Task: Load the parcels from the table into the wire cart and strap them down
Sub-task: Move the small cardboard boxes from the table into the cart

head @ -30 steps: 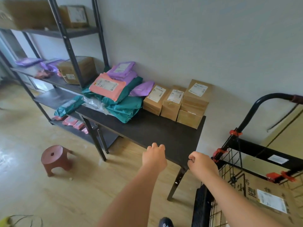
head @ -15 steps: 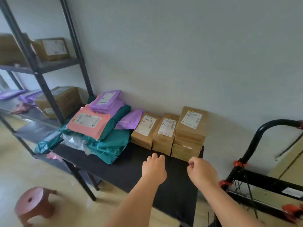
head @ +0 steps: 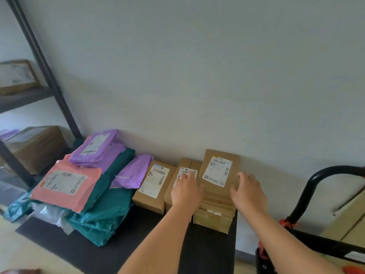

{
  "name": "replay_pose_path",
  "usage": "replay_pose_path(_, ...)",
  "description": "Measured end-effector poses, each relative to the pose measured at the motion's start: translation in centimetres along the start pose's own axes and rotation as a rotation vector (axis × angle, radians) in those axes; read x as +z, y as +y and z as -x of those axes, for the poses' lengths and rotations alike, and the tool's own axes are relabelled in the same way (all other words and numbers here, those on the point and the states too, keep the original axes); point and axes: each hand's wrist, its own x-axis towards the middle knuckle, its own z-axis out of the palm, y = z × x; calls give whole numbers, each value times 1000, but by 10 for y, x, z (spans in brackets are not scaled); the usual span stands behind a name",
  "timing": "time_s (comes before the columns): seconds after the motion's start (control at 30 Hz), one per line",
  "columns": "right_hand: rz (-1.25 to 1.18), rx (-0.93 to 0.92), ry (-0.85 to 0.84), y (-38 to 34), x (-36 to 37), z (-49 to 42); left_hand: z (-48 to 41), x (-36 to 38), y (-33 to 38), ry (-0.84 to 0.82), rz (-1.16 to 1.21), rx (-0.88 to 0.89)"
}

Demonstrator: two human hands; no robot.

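The labelled top box of the stack of cardboard boxes sat at the right end of the black table, backed against the wall, and looked to be the parcel about to be lifted. The left hand lay with straight, spread fingers on the narrow cardboard box touching the stack's left side, its thumb turned toward the stack. The right hand was spread wide at the stack's right side. Neither hand had closed on anything, and whether the right palm touched cardboard could not be told. Bracketing the stack from both sides probably suited a two-handed squeeze and lift, since the boxes looked too broad for one hand. Left of the stack, beyond the narrow box, lay a flatter cardboard box, then a purple mailer, and farther left a heap of teal mailers topped by a pink mailer. Right of the stack, past the table's end, stood the wire cart, with only its black handle and orange clips showing. It was likely near enough for a short carry across. Far left of the stack rose a shelving rack holding more boxes.
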Motion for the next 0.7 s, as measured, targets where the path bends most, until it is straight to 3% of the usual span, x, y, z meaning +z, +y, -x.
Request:
replay_pose_path(0.37, -401, 236, -190, 17, 36, -43, -54, 21, 15, -153, 201, -86)
replay_pose_path(0.7, -682, 312, -304, 16, 49, -45, -63, 37, 13, -196, 446, -203)
